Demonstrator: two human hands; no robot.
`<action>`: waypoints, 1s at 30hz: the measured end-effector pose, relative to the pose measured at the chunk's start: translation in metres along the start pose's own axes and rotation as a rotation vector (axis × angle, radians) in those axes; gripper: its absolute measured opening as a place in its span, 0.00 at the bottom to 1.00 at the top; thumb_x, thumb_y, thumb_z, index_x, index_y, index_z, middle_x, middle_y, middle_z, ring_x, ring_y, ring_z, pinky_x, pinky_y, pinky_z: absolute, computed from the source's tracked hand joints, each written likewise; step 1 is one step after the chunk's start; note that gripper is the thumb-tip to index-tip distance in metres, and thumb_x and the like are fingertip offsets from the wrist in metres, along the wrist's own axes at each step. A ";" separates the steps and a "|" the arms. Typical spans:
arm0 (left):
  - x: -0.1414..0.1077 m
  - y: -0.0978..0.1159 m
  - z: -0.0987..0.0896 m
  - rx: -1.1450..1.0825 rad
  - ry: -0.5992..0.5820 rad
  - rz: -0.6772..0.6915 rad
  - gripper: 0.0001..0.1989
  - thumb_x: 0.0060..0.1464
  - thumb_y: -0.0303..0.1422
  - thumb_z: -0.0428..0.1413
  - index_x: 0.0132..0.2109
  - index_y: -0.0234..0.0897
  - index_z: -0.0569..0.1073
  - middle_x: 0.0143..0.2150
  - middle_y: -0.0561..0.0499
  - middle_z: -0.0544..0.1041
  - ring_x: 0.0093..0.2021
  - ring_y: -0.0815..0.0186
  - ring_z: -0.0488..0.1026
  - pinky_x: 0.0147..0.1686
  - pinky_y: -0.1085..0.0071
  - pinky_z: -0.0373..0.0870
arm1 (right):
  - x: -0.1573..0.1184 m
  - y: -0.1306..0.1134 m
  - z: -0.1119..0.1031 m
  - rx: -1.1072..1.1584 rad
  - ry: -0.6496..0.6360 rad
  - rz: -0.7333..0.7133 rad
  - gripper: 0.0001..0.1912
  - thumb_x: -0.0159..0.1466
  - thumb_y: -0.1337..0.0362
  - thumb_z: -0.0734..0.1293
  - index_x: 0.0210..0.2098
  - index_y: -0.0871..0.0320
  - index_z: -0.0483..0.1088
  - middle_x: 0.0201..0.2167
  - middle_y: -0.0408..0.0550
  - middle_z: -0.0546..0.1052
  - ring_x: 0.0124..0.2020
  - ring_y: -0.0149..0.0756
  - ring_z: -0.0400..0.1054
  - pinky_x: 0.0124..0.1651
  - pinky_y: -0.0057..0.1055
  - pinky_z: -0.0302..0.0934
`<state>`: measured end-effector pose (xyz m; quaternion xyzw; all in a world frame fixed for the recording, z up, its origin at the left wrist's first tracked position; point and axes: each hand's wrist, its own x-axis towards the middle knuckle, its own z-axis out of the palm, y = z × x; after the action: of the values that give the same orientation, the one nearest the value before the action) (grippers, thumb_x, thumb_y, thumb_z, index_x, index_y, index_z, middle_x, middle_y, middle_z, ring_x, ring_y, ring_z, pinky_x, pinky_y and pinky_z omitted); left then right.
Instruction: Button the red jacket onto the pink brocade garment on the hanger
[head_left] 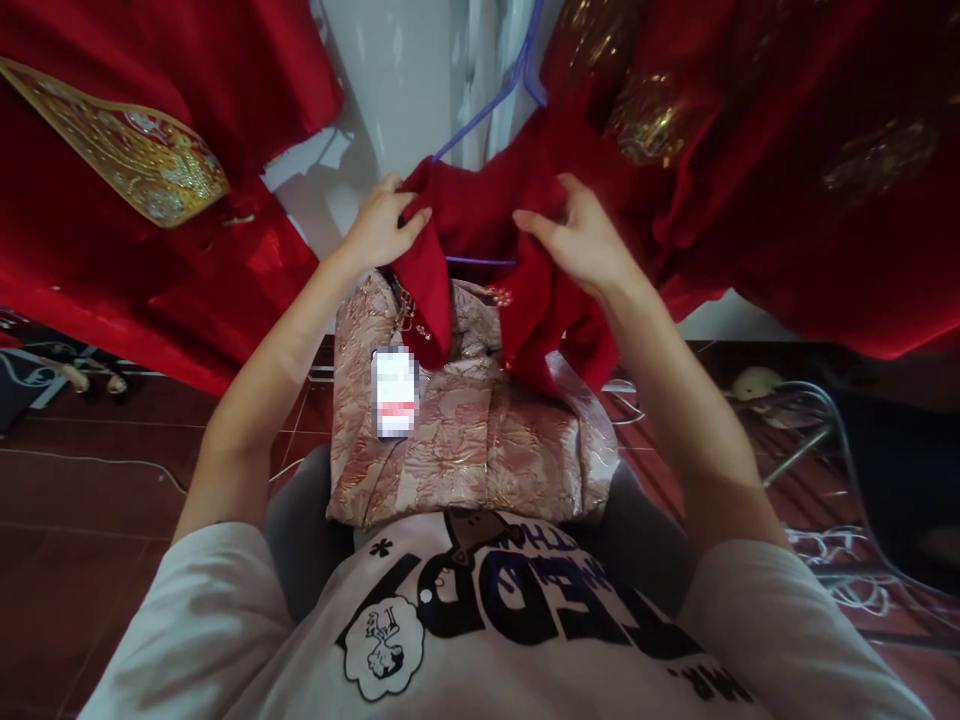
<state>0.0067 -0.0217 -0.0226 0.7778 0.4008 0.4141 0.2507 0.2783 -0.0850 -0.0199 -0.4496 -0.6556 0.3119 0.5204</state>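
Far left: red cloth [240, 240], hanging, bearing a gold embroidered panel [161, 170]; a pair of sandals [94, 380] is standing on the floor below.

Left hand [384, 225]: closing thumb and fingers on the left front edge of the red garment, pinching it near the collar.

Phone [395, 392]: lying screen up on the left part of the patterned cloth; its display is showing blurred.

Patterned cloth [457, 440]: pink and gold, lying across the lap beneath the garment.

Red garment [480, 205]: hanging on a purple hanger [476, 118], its front edges spreading apart between the two hands, its lower part drooping over the patterned cloth.

Right hand [581, 235]: gripping the right front edge between thumb and fingers.

Far right: more red cloth [795, 240], hanging; below, a metal-framed chair [892, 470] is standing beside white cables [847, 570].
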 end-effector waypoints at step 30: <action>-0.038 0.023 0.102 -0.558 0.160 -0.239 0.17 0.66 0.49 0.60 0.43 0.39 0.73 0.39 0.48 0.77 0.48 0.57 0.79 0.49 0.60 0.76 | -0.022 0.022 0.022 0.074 -0.051 -0.040 0.22 0.63 0.40 0.70 0.50 0.44 0.70 0.46 0.46 0.78 0.50 0.41 0.74 0.48 0.38 0.76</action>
<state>0.0897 -0.0715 -0.0771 0.5914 0.3786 0.5357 0.4691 0.2639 -0.0951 -0.0537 -0.4086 -0.6654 0.3369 0.5261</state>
